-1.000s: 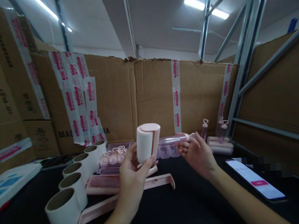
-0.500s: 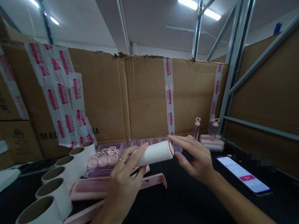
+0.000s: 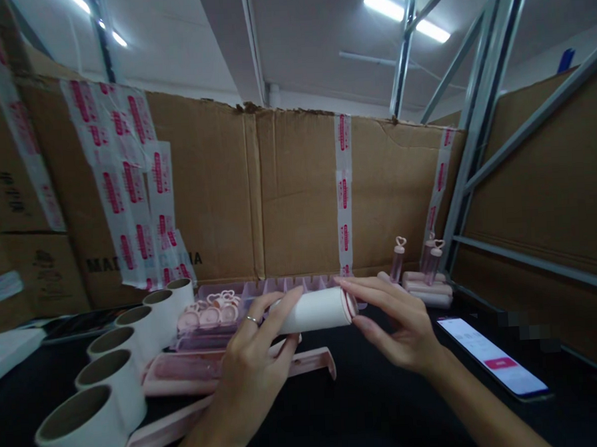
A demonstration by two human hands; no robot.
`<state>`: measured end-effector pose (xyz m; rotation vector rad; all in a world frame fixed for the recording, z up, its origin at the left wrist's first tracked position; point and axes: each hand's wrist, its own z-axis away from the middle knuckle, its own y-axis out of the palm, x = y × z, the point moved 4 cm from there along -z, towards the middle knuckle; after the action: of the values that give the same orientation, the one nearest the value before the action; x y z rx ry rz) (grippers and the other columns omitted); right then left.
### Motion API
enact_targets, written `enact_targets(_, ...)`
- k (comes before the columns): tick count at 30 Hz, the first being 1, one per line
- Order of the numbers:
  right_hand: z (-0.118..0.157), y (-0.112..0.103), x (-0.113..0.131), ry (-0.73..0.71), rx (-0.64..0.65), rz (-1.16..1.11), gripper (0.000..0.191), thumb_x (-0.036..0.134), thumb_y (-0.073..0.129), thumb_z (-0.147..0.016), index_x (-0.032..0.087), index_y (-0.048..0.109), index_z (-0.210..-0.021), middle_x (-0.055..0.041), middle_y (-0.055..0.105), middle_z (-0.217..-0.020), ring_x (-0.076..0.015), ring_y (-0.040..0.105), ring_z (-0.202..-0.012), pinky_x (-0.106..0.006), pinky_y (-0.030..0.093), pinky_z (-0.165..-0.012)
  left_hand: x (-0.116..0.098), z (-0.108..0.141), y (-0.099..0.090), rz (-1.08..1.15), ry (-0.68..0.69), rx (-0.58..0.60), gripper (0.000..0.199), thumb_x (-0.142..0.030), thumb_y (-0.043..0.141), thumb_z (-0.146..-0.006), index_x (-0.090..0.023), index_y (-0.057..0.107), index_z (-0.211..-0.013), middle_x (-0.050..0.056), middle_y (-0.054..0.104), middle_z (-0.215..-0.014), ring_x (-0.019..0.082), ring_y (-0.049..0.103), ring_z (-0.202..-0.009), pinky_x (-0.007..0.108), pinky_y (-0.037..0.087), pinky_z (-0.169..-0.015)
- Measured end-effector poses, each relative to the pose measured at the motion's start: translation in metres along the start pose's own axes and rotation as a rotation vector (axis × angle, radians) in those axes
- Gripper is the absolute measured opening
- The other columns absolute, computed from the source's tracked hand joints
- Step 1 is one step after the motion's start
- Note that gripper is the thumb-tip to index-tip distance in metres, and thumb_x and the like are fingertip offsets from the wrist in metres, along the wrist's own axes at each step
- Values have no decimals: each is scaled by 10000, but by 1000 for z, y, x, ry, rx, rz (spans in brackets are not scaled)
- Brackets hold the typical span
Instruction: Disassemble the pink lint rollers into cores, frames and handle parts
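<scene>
My left hand (image 3: 258, 352) wraps round a white lint roller roll (image 3: 317, 310), held nearly level above the black table. A pink end cap (image 3: 351, 305) shows at the roll's right end. My right hand (image 3: 402, 321) pinches that end, thumb below and fingertips on top. Behind and below my left hand lie a pink lint roller case (image 3: 183, 373) and a pink bent handle (image 3: 313, 363). Another long pink handle (image 3: 164, 427) passes under my left forearm. The roll's left end is hidden by my left fingers.
Several white rolls with cardboard cores (image 3: 81, 421) stand in a row at left. Heart-topped pink pieces (image 3: 218, 311) fill a tray behind my left hand. A lit phone (image 3: 493, 357) lies at right, near finished-looking pink rollers (image 3: 427, 290). Cardboard (image 3: 297, 197) walls the back.
My right fingers have come closer round the roll's capped end. The roll sits slightly lower and more level. The whole view has shifted a little.
</scene>
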<state>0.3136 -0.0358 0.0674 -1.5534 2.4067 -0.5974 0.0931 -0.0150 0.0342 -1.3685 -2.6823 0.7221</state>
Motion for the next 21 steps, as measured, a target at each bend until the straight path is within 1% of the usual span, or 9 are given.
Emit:
enact_targets(3, 1, 1, 2, -2, 1, 14, 461, 113, 631, -940, 159, 587, -1396, -143, 697, -1300, -210, 658, -1210, -324, 550, -1023, -1, -2, 0, -20, 1, 2, 563, -67, 668, -898, -263, 537, -1409, 74, 613, -1253, 242, 635, -1142, 399, 546, -983)
enact_targets(6, 2, 4, 3, -29, -9, 45, 445, 95, 623, -945, 146, 584, -1386, -147, 710, -1257, -207, 665, -1183, -325, 546, -1028, -5, -3, -3, -97, 33, -2, 527, -118, 701, -895, -207, 543, -1390, 102, 632, -1221, 275, 636, -1129, 457, 557, -976)
enact_targets(9, 2, 7, 6, -46, -9, 60, 444, 89, 629, -938, 130, 582, -1378, -156, 708, -1246, -209, 663, -1174, -331, 542, -1035, -15, -5, -9, -199, 105, -47, 494, -173, 706, -910, -155, 546, -1377, 126, 659, -1194, 299, 634, -1132, 492, 556, -984)
enact_targets(12, 1, 12, 13, -71, -4, 42, 487, 86, 642, -920, 131, 564, -1398, -159, 699, -1263, -216, 659, -1188, -340, 548, -1035, -29, -6, -15, -248, 210, -62, 481, -203, 681, -937, -124, 537, -1389, 140, 672, -1201, 308, 629, -1160, 512, 528, -1034)
enact_targets(14, 1, 16, 18, -96, -3, 22, 524, 83, 645, -908, 141, 549, -1420, -151, 700, -1267, -216, 664, -1188, -340, 563, -1022, -37, -5, -16, -243, 278, -36, 483, -211, 669, -949, -117, 529, -1402, 138, 679, -1208, 295, 639, -1154, 489, 531, -1035)
enact_targets(17, 0, 21, 27, -126, -21, 45, 574, 48, 630, -886, 156, 541, -1443, -134, 716, -1257, -212, 682, -1181, -331, 588, -1006, -45, -2, -18, -232, 326, -10, 466, -191, 660, -956, -126, 532, -1399, 132, 688, -1217, 272, 669, -1108, 434, 577, -952)
enact_targets(21, 1, 23, 33, -126, -29, 162, 674, -8, 623, -856, 207, 516, -1486, -119, 721, -1288, -226, 709, -1168, -346, 615, -994, -49, -1, -20, -270, 346, 2, 462, -137, 660, -943, -128, 542, -1390, 142, 698, -1210, 283, 690, -1048, 446, 595, -873)
